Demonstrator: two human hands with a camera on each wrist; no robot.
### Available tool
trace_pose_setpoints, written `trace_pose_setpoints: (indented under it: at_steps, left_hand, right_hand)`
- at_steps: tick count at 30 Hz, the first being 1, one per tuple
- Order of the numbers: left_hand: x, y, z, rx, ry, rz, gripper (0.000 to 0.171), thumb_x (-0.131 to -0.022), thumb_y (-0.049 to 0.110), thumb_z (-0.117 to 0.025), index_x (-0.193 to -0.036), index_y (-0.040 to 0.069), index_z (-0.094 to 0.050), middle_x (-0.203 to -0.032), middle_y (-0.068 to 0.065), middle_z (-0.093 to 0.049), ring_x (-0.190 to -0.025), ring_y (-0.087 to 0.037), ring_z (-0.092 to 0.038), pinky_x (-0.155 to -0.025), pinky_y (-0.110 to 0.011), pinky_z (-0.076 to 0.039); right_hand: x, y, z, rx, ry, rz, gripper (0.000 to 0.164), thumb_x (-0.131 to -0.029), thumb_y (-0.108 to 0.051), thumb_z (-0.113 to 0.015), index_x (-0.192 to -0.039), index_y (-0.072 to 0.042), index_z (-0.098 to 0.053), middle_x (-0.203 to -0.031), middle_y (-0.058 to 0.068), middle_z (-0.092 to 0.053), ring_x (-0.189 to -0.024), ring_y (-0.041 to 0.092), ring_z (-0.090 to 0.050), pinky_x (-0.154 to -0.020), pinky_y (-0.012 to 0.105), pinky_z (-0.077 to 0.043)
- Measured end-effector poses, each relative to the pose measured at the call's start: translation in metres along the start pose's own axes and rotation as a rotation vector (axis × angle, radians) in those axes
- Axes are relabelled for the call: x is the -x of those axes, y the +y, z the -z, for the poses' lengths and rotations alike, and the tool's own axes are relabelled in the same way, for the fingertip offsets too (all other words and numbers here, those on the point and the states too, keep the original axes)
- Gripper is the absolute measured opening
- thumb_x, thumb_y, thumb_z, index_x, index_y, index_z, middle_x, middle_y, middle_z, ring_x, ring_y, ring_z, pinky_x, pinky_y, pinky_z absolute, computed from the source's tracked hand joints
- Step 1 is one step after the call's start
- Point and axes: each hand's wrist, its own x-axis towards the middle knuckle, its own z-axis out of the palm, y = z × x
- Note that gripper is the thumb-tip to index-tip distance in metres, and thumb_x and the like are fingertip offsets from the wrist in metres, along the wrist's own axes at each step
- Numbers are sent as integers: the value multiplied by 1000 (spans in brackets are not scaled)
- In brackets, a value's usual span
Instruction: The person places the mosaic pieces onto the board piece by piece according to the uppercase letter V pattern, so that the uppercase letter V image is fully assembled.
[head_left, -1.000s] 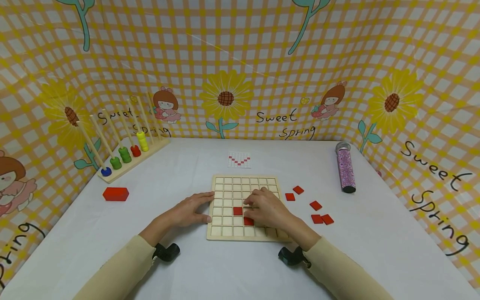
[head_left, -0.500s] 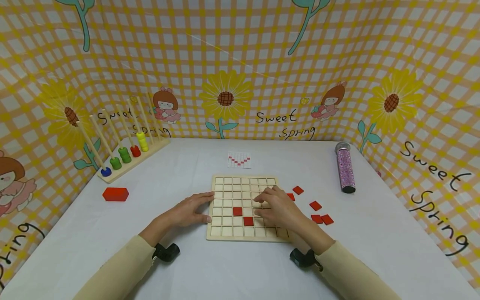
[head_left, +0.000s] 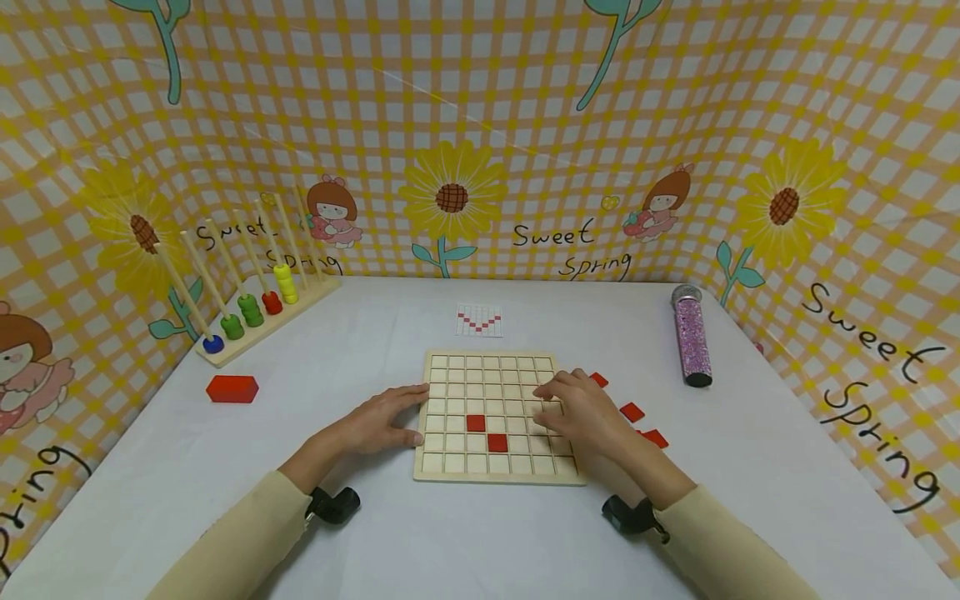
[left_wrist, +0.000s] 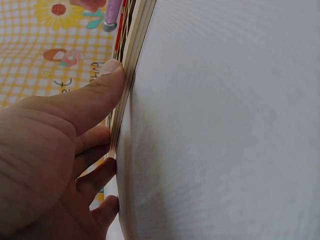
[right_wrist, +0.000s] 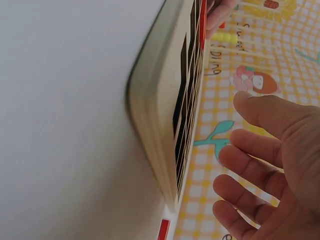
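A wooden grid board (head_left: 498, 478) lies mid-table with two red square tiles (head_left: 476, 423) set diagonally in its cells. My left hand (head_left: 375, 421) rests at the board's left edge; in the left wrist view the thumb (left_wrist: 102, 90) and fingertips touch the rim. Over the right side of the board hovers my right hand (head_left: 588, 414), its fingers relaxed and slightly bent. In the right wrist view nothing sits between that thumb and fingers (right_wrist: 250, 165). Loose red tiles (head_left: 632, 412) lie to the right of the board, some partly hidden behind the right hand.
A small pattern card (head_left: 478, 321) lies behind the board, marked with a red V. At the back left stands a bead-and-peg abacus (head_left: 270, 321), with a red block (head_left: 232, 389) in front of it. A glittery pink microphone (head_left: 691, 337) lies at the right.
My right hand has moved rightward off the two placed tiles, uncovering them, and now hides some loose tiles. The left hand stays at the board's edge.
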Motion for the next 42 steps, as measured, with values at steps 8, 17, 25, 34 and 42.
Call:
trace_pose_setpoints:
  at_steps: [8, 17, 25, 34, 42]
  left_hand:
    - [0, -1, -1, -4, 1, 0, 69, -87, 31, -66, -143, 0, -38, -154, -11, -31, -142, -34, -27, -112, -59, -24]
    - [-1, -3, -2, -2, 1, 8, 70, -87, 32, -66, -143, 2, -38, -154, -10, -31, -143, -34, -26, -111, -60, -22]
    - [-2, -4, -3, 5, 5, 2, 69, -87, 32, -67, -143, 1, -38, -154, -10, -31, -142, -35, -26, -111, -59, -23]
    - [-1, -4, -3, 0, 6, -4, 70, -87, 32, -67, -142, 0, -39, -154, -10, -32, -142, -35, -27, -112, -58, -25]
    - [-1, -4, -3, 1, 4, 3, 70, -87, 32, -67, -142, 1, -39, -154, -10, -32, -142, -34, -27, -112, -58, -24]
  right_hand:
    - [2, 15, 3, -49, 8, -24, 34, -80, -25, -75, -108, -6, -69, -101, 4, -65, -95, 23, -52, -81, 38, -46]
    - [1, 29, 4, -40, 4, -65, 36, -80, -25, -75, -110, -7, -68, -102, 6, -65, -92, 22, -50, -76, 34, -41]
    - [-1, 44, 2, 1, 20, -77, 38, -78, -26, -76, -110, -5, -68, -103, 10, -66, -92, 25, -52, -77, 37, -42]
    - [-2, 55, 2, 28, 25, -67, 38, -78, -26, -76, -107, -3, -69, -103, 13, -66, -92, 29, -53, -76, 42, -42]
    - [-3, 62, 3, 57, -1, -98, 38, -79, -27, -75, -109, -5, -69, -103, 12, -65, -92, 29, -51, -76, 42, -42]
